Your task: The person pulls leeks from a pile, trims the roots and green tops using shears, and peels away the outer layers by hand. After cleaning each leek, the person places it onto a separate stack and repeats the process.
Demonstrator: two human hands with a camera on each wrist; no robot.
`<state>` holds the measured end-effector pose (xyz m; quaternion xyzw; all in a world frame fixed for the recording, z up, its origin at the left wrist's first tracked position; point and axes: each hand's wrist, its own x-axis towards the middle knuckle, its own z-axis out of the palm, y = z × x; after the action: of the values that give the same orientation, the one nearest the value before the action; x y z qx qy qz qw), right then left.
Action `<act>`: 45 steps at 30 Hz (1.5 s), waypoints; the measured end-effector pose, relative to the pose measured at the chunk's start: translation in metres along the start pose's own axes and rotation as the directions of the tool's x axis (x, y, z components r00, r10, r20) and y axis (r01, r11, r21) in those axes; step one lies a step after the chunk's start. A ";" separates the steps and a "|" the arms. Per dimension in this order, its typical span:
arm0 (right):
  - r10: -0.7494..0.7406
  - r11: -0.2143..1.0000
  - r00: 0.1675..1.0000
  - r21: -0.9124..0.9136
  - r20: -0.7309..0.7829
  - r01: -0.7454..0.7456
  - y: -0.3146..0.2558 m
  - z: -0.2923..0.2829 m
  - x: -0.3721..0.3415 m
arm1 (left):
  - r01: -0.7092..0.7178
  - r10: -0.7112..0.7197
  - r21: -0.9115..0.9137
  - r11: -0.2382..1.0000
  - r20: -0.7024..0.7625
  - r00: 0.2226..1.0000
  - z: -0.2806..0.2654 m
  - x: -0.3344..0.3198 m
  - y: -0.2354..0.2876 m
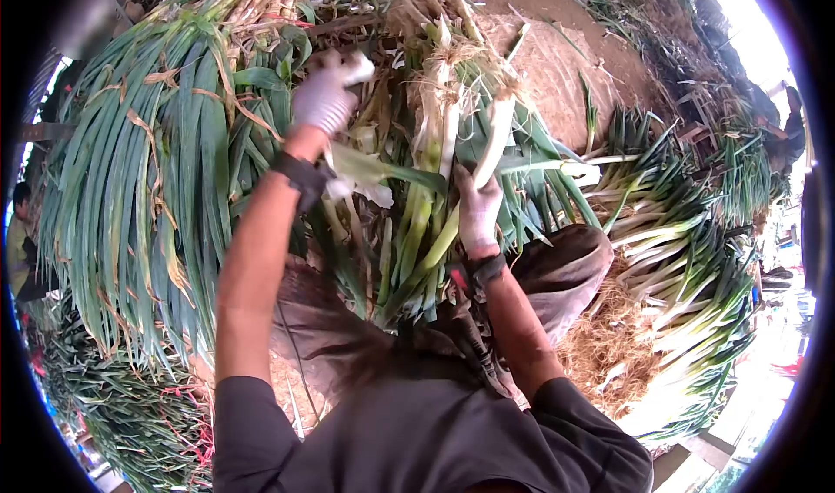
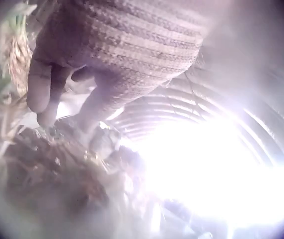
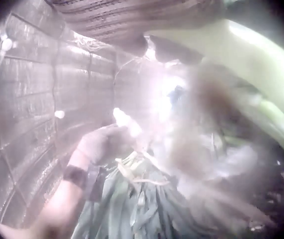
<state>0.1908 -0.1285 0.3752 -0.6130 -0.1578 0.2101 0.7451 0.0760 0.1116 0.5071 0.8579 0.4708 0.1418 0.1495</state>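
Note:
In the head view my gloved right hand [image 1: 478,210] grips a leek [image 1: 497,136] by its white shank. The leek's root end points up and away, and its green part runs down between my knees. The right wrist view shows the pale shank [image 3: 261,55] curving out past the gloved palm. My gloved left hand [image 1: 326,97] is raised at the upper left, blurred, with a short white piece [image 1: 355,68] in its fingers. A loose pale-green leaf [image 1: 374,167] stretches between the two hands. More leeks with roots [image 1: 444,67] lie just beyond the right hand.
A large heap of long green leek leaves [image 1: 148,180] fills the left side. Cleaned leeks [image 1: 687,275] lie in rows on the right, beside a pile of dry roots [image 1: 609,336]. A brown sheet [image 1: 552,84] covers ground ahead. My bent knee [image 1: 570,267] is close to the right hand.

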 end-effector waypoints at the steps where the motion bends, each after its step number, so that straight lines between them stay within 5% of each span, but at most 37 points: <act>1: 0.017 0.998 1.000 0.059 0.005 -0.017 0.004 0.006 0.013 | -0.068 0.066 -0.037 0.997 -0.065 0.996 0.033 -0.008 0.000; 2: 0.032 0.993 0.999 0.116 0.007 -0.032 0.009 0.010 0.023 | -0.245 0.239 -0.181 0.952 -0.056 0.969 0.058 -0.012 0.002; 3: 0.102 0.993 0.994 0.060 0.030 -0.104 0.008 0.010 0.028 | -0.266 0.265 -0.122 0.956 -0.023 0.964 0.063 -0.030 0.020; 4: 0.069 0.990 0.997 0.124 0.040 -0.073 0.020 0.013 0.035 | -0.389 0.394 -0.399 0.830 -0.074 0.916 0.117 -0.021 0.010; 5: 0.072 0.985 0.996 0.153 0.053 -0.080 0.029 0.016 0.040 | -0.532 0.478 -0.328 0.781 -0.235 0.847 0.107 -0.039 0.035; 7: 0.098 0.971 0.992 0.211 0.079 -0.113 0.034 0.021 0.043 | -0.275 0.301 -0.392 0.878 0.005 0.954 0.118 -0.035 0.064; 11: 0.125 0.985 0.988 0.107 0.089 -0.134 0.026 0.013 0.043 | -0.089 0.123 -0.299 0.950 0.097 0.988 0.143 -0.010 0.090; 15: 0.144 0.965 0.973 0.191 0.178 -0.178 0.012 -0.002 0.033 | -0.233 0.250 -0.477 0.847 -0.029 0.968 0.134 -0.021 0.079; 18: 0.106 0.978 0.984 0.165 0.143 -0.129 0.027 -0.005 0.025 | -0.198 0.215 -0.445 0.873 -0.014 0.977 0.117 -0.031 0.065; 20: 0.114 0.966 0.963 0.199 0.244 -0.165 0.024 0.004 0.009 | -0.121 0.191 -0.821 0.557 -0.015 0.982 0.084 -0.044 0.054; 25: 0.080 0.980 0.919 0.141 0.385 -0.144 0.012 0.021 -0.017 | -0.162 0.199 -0.776 0.609 -0.048 0.979 0.040 -0.063 0.053; 26: 0.101 0.986 0.911 0.082 0.400 -0.145 0.007 0.021 -0.021 | -0.101 0.101 -0.702 0.705 -0.042 0.994 0.037 -0.059 0.050; 28: 0.147 0.989 0.898 -0.038 0.416 -0.144 0.002 0.017 -0.031 | -0.410 0.071 -0.632 0.657 -0.489 0.869 0.026 -0.043 0.046; 31: 0.116 0.992 0.931 -0.080 0.347 -0.094 0.000 0.012 -0.051 | -0.314 0.184 -0.308 0.898 -0.386 0.904 0.019 -0.011 0.024; 35: 0.146 0.985 0.920 -0.138 0.365 -0.101 -0.058 0.012 -0.055 | -0.306 -0.015 -0.745 0.593 -0.390 0.921 0.010 -0.005 0.032; 36: 0.151 0.984 0.917 -0.146 0.368 -0.103 -0.066 0.012 -0.057 | -0.199 -0.063 -0.645 0.738 -0.360 0.931 0.003 -0.008 0.037; 40: 0.174 0.983 0.924 -0.115 0.341 -0.143 -0.078 -0.004 -0.067 | -0.227 -0.328 -0.764 0.604 -0.497 0.803 -0.008 0.037 0.019; 41: 0.118 0.993 0.950 -0.046 0.291 -0.110 -0.067 -0.014 -0.070 | -0.178 -0.377 -0.810 0.559 -0.439 0.815 -0.018 0.050 0.004; 42: 0.067 0.988 0.983 -0.152 0.172 -0.041 -0.074 -0.021 -0.071 | -0.075 -0.400 -0.790 0.608 -0.387 0.830 -0.031 0.055 -0.012; 44: 0.195 0.979 0.980 -0.065 0.033 -0.193 -0.065 -0.050 -0.055 | 0.175 -0.430 -0.620 0.765 -0.289 0.855 -0.053 0.057 -0.036; 45: 0.176 0.984 0.984 -0.010 -0.003 -0.176 -0.061 -0.058 -0.047 | 0.138 -0.269 -0.380 0.915 -0.318 0.909 -0.044 0.045 -0.039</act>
<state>0.1859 -0.2112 0.4243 -0.6284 -0.1035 0.2738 0.7207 0.0526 0.1754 0.5369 0.7217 0.5455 0.3626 0.2236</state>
